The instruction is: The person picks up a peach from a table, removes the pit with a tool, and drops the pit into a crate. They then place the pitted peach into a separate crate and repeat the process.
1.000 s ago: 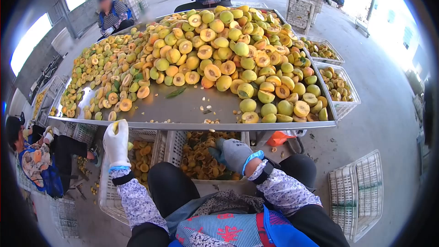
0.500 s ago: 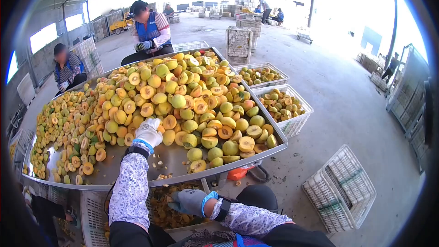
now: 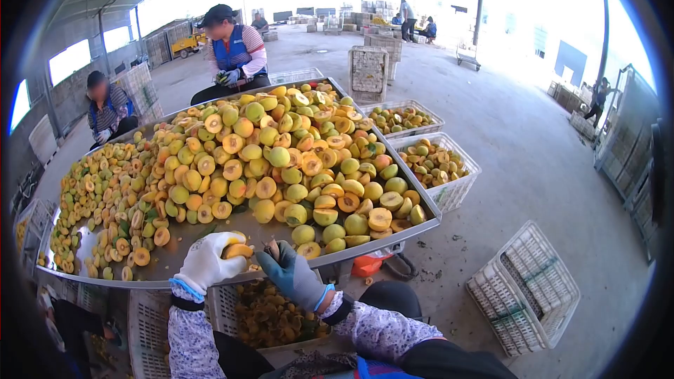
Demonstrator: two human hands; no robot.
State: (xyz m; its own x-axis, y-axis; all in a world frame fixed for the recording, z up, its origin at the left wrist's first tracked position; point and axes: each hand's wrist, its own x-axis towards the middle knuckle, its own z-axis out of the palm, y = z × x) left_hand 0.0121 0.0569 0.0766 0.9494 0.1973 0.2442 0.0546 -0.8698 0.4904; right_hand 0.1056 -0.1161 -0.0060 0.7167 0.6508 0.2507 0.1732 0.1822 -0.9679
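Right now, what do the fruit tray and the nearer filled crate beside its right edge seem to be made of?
Tray: smooth metal, probably stainless steel, given its grey surface and bright glare. Crate: matt white plastic, apparently moulded, judging by its regular slots.

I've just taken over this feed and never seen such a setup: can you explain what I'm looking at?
There is no robot here: you see a person's own two gloved hands. The view comes from one camera worn on their head, looking forward and down. The metal table carries a large heap of yellow-green fruit, much of it halved. At its near edge, the left hand holds a fruit piece. The right hand pinches something small and brownish, too small to identify. Below sits a crate of fruit pieces.
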